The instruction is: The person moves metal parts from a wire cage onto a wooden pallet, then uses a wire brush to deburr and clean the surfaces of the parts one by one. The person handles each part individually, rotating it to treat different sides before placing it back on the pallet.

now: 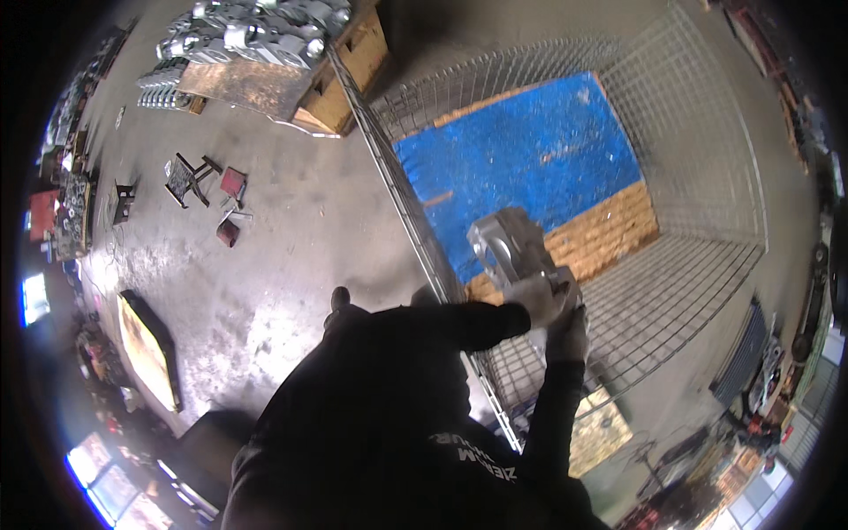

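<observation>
A silver-grey metal casting (510, 246) with a rounded, hollow end is held out over a wire mesh crate (707, 168). My left hand (535, 300) is closed on its near end, the arm reaching across from the left. Close beside it, my right hand (570, 336) is also closed on the near end of the casting; its fingers are partly hidden. Below the casting lies the crate's floor board (530, 141), blue over most of its surface and bare wood along the near side.
The crate's wire rim (389, 177) runs along its left side. Beyond it, a wooden bench (256, 84) carries several similar castings (265, 35). On the floor lie a small dark stand (187, 179), a red block (233, 182) and a yellow-topped board (146, 349).
</observation>
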`<state>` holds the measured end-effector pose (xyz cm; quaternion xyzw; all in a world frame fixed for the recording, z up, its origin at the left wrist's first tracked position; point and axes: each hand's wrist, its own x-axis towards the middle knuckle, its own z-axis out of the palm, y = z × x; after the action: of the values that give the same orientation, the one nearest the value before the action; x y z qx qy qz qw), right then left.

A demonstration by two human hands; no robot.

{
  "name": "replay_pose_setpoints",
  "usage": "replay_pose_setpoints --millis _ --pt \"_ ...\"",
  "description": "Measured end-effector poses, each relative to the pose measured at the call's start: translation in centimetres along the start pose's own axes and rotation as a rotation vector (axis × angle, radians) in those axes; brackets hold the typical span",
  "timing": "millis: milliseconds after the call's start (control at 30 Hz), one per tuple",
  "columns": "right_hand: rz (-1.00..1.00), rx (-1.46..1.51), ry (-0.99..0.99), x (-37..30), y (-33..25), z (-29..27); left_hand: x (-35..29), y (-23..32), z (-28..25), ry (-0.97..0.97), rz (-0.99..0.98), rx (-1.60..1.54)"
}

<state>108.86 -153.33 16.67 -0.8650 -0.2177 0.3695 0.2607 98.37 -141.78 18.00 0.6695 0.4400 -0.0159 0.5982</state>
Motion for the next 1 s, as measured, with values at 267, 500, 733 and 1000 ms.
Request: replay_pose_setpoints --millis 267,500,733,1000 --pt "-0.280 -0.547 0.072 -7.5 -8.8 -6.9 -3.3 5.7 -2.0 0.233 0.286 -0.195" --pt "-0.340 1.147 -0.204 -14.7 -18.3 -6.4 -13.0 11.3 -15.2 0.179 0.612 -0.095" --pt "-0.698 0.800 -0.338 -25.2 -33.5 -4.5 -26.5 13.0 -30.7 0.122 0.768 -0.515" --pt "-0.544 0.630 -0.659 -31.1 -46.8 14.9 -35.3 -2.9 -46.0 0.444 0.691 -0.671"
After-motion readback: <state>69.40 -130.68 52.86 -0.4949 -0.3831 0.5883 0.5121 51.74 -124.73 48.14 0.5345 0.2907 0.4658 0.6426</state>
